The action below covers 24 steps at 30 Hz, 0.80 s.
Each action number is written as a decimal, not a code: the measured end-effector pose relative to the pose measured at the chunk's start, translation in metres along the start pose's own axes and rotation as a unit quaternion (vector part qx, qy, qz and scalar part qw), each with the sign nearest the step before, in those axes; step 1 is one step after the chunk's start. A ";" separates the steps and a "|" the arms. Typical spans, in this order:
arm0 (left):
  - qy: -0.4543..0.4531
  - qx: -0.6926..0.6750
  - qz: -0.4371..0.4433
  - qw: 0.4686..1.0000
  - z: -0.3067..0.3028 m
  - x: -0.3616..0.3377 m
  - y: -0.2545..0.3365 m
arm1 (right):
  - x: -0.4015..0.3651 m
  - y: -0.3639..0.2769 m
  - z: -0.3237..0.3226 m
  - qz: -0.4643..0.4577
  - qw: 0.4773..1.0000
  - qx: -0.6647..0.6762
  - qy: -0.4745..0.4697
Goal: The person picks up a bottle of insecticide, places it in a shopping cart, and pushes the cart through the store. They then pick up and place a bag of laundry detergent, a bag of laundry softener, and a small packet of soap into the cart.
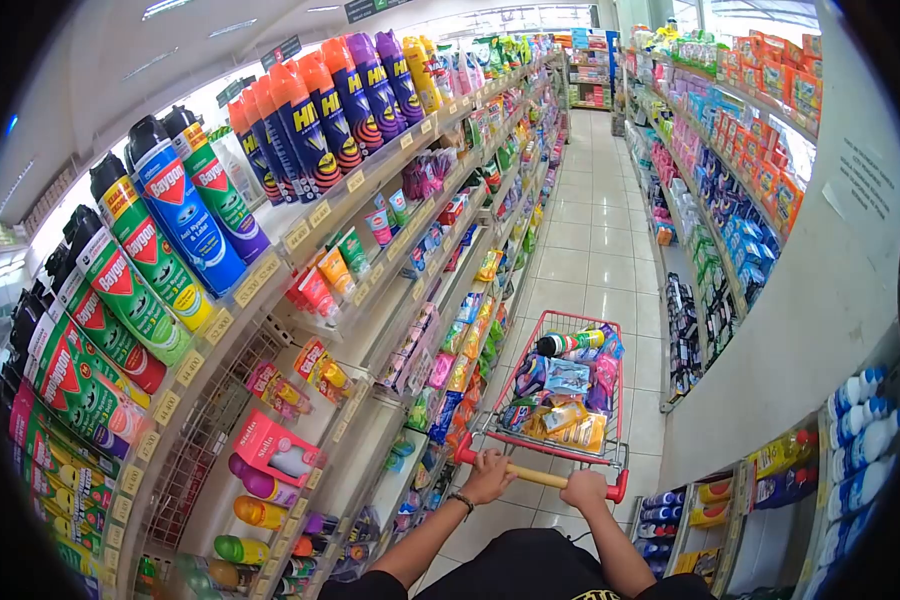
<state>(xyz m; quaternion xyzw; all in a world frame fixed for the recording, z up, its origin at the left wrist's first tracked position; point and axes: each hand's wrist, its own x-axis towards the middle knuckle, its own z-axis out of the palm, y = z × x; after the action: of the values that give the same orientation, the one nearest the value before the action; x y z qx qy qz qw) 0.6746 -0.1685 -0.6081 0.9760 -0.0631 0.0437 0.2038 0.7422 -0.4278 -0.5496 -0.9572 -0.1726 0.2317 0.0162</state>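
Both hands are on the handle of a shopping cart point(620, 375). My left hand point(488, 477), with a dark bracelet at the wrist, is wrapped round the left part of the yellowish handle bar point(536, 476). Near the bar's right end my right hand point(584, 488) is closed round it. Ahead of the hands, the red-rimmed wire basket holds several colourful packets, among them a yellow pack point(580, 432) close to the handle, a light blue pack point(567, 377) in the middle and a green-and-black can point(558, 344) lying at the far end.
Shelves with Baygon cans point(185, 215), HIT cans point(300, 125) and tubes line the left side, close to the cart. On the right stand a white pillar point(800, 290) and shelves of boxes point(760, 150). A tiled aisle point(585, 220) runs ahead between them.
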 end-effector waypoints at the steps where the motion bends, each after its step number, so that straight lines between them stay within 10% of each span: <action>1: -0.005 0.000 -0.009 1.000 -0.003 0.009 0.001 | 0.010 0.004 -0.002 -0.003 1.000 0.004 0.007; 24: 0.013 -0.014 -0.012 1.000 0.001 0.213 -0.024 | 0.189 0.072 -0.095 -0.021 0.999 0.001 0.028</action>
<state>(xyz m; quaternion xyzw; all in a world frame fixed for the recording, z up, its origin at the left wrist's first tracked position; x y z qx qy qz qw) 0.8885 -0.1694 -0.5947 0.9730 -0.0497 0.0536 0.2189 0.9659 -0.4272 -0.5558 -0.9595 -0.1916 0.2049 0.0267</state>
